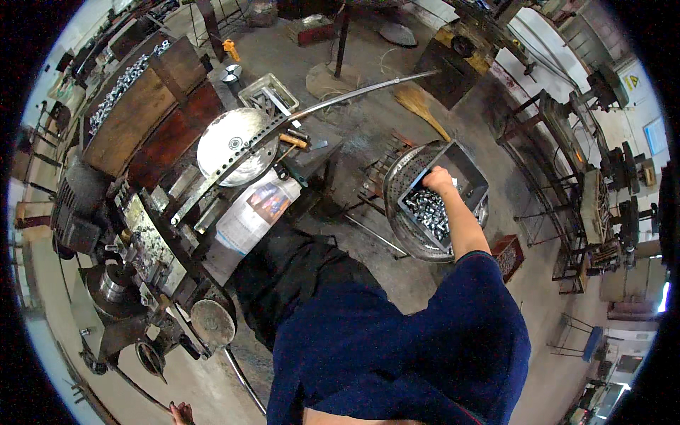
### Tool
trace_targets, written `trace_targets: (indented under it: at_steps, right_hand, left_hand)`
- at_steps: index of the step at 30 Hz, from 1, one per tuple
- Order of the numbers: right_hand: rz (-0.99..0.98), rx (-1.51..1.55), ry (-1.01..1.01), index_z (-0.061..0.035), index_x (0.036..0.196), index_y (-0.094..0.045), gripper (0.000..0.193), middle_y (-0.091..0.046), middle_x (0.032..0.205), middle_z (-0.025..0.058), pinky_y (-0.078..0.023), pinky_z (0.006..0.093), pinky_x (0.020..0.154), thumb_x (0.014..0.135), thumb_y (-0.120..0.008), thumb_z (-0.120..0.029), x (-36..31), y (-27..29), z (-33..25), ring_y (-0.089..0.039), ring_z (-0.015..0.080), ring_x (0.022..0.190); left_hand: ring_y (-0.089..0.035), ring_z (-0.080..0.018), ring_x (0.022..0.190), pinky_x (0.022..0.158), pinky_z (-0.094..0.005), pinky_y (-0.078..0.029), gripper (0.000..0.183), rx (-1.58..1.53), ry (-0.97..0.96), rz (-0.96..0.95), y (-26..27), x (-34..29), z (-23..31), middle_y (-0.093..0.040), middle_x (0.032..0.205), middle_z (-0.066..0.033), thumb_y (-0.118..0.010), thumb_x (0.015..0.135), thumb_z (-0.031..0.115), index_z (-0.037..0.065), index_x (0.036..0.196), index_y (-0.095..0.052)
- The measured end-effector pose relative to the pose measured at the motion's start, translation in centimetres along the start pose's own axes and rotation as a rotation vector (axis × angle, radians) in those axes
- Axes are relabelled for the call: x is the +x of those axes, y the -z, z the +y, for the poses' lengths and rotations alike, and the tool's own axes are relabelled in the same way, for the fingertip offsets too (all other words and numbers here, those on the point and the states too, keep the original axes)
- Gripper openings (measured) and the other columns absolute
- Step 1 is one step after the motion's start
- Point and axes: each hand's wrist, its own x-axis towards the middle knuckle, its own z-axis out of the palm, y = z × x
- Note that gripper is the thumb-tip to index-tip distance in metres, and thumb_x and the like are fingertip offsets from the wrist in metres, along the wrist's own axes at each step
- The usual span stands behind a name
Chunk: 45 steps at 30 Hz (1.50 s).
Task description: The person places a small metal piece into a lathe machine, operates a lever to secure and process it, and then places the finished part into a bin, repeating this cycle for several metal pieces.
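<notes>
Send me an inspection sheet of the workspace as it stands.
Surface: grey tray rests over a round metal basin.
Parts: small shiny metal pieces heaped in the tray.
Clutter: printed paper and metal disc at left; broom beyond the basin.
Hands: right hand in the tray, fingers partly hidden; left hand at the lower edge by a curved bar, grip unclear.
Cables: none clearly identifiable.
Surroundings: brown bin of metal parts at left; dark machinery at right.

Metal parts (427,211): small, shiny, silvery, heaped loosely in the tray's nearer part
Tray (465,171): dark grey, rectangular, open-topped, lying slantwise over a round metal basin (391,187)
Rod (139,390): dark, slender, sloping toward the lower edge, left of the person
</notes>
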Motion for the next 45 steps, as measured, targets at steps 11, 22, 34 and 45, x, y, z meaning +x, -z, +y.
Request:
trace_targets:
  at_steps: [11, 22, 34, 45]
  right_hand:
    - [0.004, -0.127, 0.133, 0.0001, 0.085, -0.064, 0.036, -0.061, 0.095, 0.0227, -0.046, 0.0364, 0.083, 0.059, -0.062, -0.025, -1.3, 0.9, -1.0, -0.058, 0.0337, 0.093]
    - [0.447, 0.543, 0.706, -0.0075, 0.087, -0.069, 0.029, -0.061, 0.081, 0.0139, -0.046, 0.0295, 0.073, 0.060, -0.058, -0.010, -5.9, 8.3, -4.0, -0.060, 0.0255, 0.080]
    - [-0.410, 0.965, 1.996, -0.0013, 0.089, -0.063, 0.040, -0.055, 0.106, 0.0157, -0.044, 0.0349, 0.076, 0.051, -0.056, -0.008, -34.3, 8.7, -35.6, -0.052, 0.0281, 0.084]
    - [-0.413, 0.455, 2.208, 0.0009, 0.089, -0.060, 0.038, -0.051, 0.104, 0.0168, -0.044, 0.0374, 0.077, 0.054, -0.058, -0.014, -37.2, 7.7, -38.2, -0.051, 0.0317, 0.088]
  left_hand:
    - [-0.059, -0.0351, 0.088, 0.080, -0.0424, -0.050, 0.051, -0.039, -0.020, 0.011, 0.3, -0.6, 0.0, -0.058, 0.097, -0.0260, -0.056, 0.085, 0.030, -0.012, 0.114, -0.047]
    - [-0.058, -0.0186, 0.072, 0.069, -0.0300, -0.048, 0.039, 0.830, -0.772, 0.120, 0.5, 1.8, 3.6, -0.060, 0.082, -0.0116, -0.059, 0.085, 0.019, -0.005, 0.115, -0.050]
    - [-0.061, -0.0154, 0.073, 0.072, -0.0285, -0.047, 0.036, -0.509, -0.303, -0.890, -26.0, -10.9, 17.9, -0.064, 0.080, -0.0088, -0.043, 0.093, 0.029, -0.003, 0.101, -0.057]
    - [-0.053, -0.0085, 0.059, 0.053, -0.0247, -0.041, 0.031, -0.036, -0.677, -0.695, -21.3, -8.7, 16.9, -0.056, 0.059, -0.0038, -0.057, 0.085, 0.029, -0.001, 0.077, -0.059]
